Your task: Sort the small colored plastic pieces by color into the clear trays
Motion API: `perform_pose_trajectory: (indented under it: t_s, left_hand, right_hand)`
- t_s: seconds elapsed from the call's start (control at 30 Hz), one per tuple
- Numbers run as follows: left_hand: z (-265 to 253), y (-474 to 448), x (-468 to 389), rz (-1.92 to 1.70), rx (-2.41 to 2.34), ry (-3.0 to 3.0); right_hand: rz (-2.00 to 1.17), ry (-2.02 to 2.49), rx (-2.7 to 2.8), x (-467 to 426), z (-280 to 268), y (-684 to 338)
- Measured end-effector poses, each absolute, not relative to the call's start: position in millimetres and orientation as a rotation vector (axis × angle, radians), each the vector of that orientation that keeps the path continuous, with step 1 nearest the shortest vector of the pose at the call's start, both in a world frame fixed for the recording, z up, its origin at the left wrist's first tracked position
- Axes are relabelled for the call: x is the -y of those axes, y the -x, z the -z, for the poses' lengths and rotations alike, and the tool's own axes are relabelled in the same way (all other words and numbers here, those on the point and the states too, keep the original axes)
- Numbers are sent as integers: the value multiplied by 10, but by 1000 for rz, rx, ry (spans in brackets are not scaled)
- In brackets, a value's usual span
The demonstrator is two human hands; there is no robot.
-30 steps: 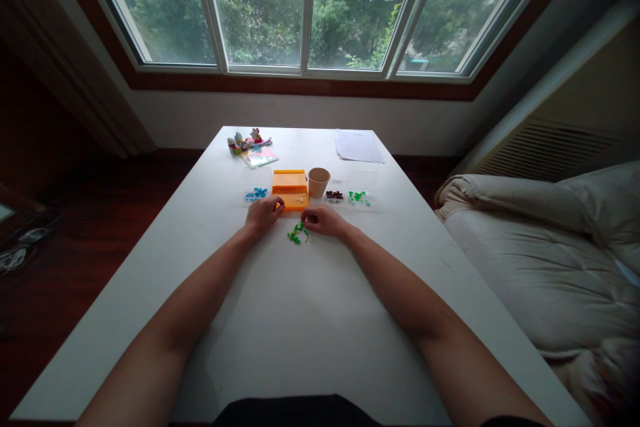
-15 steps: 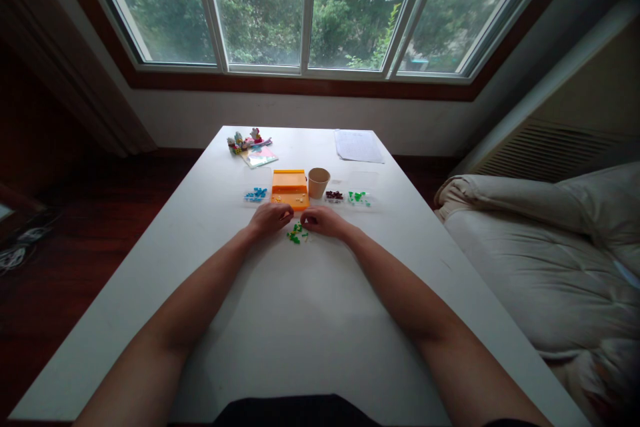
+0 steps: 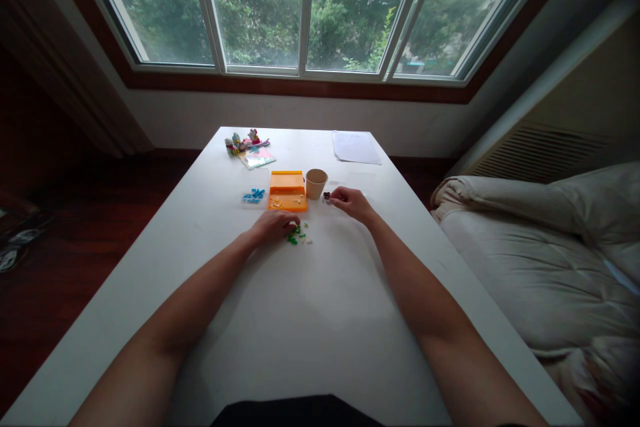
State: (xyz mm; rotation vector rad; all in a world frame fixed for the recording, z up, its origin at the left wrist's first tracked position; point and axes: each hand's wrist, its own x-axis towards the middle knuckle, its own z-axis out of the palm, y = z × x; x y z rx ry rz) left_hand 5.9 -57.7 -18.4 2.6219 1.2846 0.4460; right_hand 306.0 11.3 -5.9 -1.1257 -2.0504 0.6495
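My left hand [image 3: 274,225] rests low over the table, its curled fingertips at the edge of a small pile of green and yellow pieces [image 3: 296,235]. Whatever it may pinch is too small to make out. Farther right, my right hand [image 3: 351,203] is closed in a pinch above the clear tray, beside the dark brown pieces [image 3: 327,195]. The hand covers most of that tray and the green pieces in it. Between and beyond the hands lies an orange open case [image 3: 287,190] with small pale pieces in its near half.
A brown paper cup [image 3: 317,184] stands right of the case. Blue pieces [image 3: 253,196] lie in a clear tray at left. Small figurines [image 3: 245,142], a card [image 3: 259,158] and paper sheets [image 3: 356,147] lie at the far end of the white table [image 3: 280,333].
My right hand has moved right and away from me, from the green pile to the tray with brown pieces. My left hand has shifted slightly toward the pile.
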Motion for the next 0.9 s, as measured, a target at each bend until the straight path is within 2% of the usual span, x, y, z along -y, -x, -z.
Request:
perform_pose_trajectory:
  t_s: [0.27,0.9]
  left_hand:
    - [192,-80,601,-481,-1279,-2604]
    - [214,-71,607,-488,-1262,-2537]
  right_hand:
    - [-140,1459,1595,-260,250,-3489]
    - [126,1569,1355,-290,560,-3463]
